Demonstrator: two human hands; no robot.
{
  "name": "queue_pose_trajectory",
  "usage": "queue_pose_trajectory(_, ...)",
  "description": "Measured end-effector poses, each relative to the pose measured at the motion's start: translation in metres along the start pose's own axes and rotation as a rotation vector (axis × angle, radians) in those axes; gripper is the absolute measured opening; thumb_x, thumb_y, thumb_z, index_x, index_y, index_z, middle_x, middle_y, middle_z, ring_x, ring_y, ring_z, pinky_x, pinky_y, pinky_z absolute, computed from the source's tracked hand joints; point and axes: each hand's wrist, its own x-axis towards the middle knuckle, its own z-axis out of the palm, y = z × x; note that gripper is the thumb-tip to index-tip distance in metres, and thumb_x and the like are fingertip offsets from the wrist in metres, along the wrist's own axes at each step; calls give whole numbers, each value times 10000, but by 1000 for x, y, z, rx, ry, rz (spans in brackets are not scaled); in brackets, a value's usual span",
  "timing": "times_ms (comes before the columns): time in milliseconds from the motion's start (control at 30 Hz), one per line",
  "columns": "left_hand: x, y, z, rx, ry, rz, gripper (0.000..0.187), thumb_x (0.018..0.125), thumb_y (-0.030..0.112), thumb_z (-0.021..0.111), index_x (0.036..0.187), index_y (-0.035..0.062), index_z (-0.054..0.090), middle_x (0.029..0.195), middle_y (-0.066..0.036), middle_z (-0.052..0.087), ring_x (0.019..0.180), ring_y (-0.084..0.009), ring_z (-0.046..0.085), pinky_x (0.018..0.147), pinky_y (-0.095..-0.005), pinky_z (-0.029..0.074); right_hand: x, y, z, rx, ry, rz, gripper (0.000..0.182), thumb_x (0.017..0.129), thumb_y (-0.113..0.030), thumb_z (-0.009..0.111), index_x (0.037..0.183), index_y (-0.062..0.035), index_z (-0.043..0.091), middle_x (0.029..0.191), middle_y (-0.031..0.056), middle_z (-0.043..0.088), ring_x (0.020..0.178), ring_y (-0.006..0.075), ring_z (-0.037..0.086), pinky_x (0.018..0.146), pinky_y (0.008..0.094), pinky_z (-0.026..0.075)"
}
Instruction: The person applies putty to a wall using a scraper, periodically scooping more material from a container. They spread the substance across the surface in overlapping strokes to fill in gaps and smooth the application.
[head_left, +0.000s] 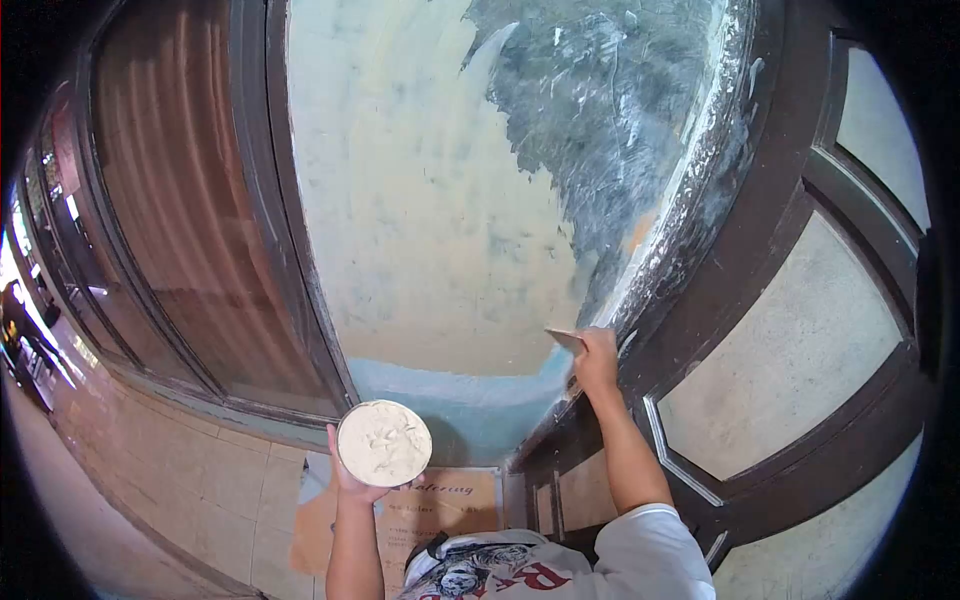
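My left hand (352,478) supports a round tub of cream-coloured paste (384,443) from below and the side, at the lower centre. My right hand (598,358) is closed around a flat scraper (566,340), whose blade is at the wall (440,250) near its lower right edge. A cream layer covers the wall's left and middle. Dark, bluish-grey patchy surface shows at the upper right, and a light blue band runs along the bottom. The scraper's handle is hidden in my fingers.
A dark-framed window with a brown curtain (175,180) is on the left. Dark wooden panelling (780,290) stands close on the right. A printed orange sheet (440,515) lies on the tiled floor (215,475). Part of a person (30,335) shows at the far left.
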Motion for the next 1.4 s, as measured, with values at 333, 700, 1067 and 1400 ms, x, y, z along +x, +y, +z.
queue_pose_trajectory(333,-1,1,0,58,-62,-24,1160,769,1000,281,1556,156,392,1356,-311,590,864,-597,670,500,-528,593,13,-6,-1,14,120,-50,213,790,37,651,978,-42,711,991,142,701,1011,385,607,908,486,508)
queue_pose_trajectory(700,-13,-6,2,-131,-107,4,1140,788,982,302,1550,139,395,1444,-281,534,1023,-596,642,650,-658,588,6,-12,5,-1,47,-12,126,809,-5,684,927,-39,713,951,155,704,969,411,624,867,482,501)
queue_pose_trajectory(1067,-10,-9,-11,-32,-52,2,1093,807,962,320,1548,164,407,1446,-273,539,1039,-596,641,644,-665,605,17,-3,0,84,242,-70,165,795,25,668,933,-29,739,969,176,721,961,410,655,878,471,520)
queue_pose_trajectory(1400,-7,-8,-8,27,-77,17,1100,814,961,308,1533,137,425,1417,-274,556,1001,-566,653,637,-622,587,-32,3,27,8,-202,-51,179,794,2,679,959,-26,744,958,185,717,985,403,651,878,482,518)
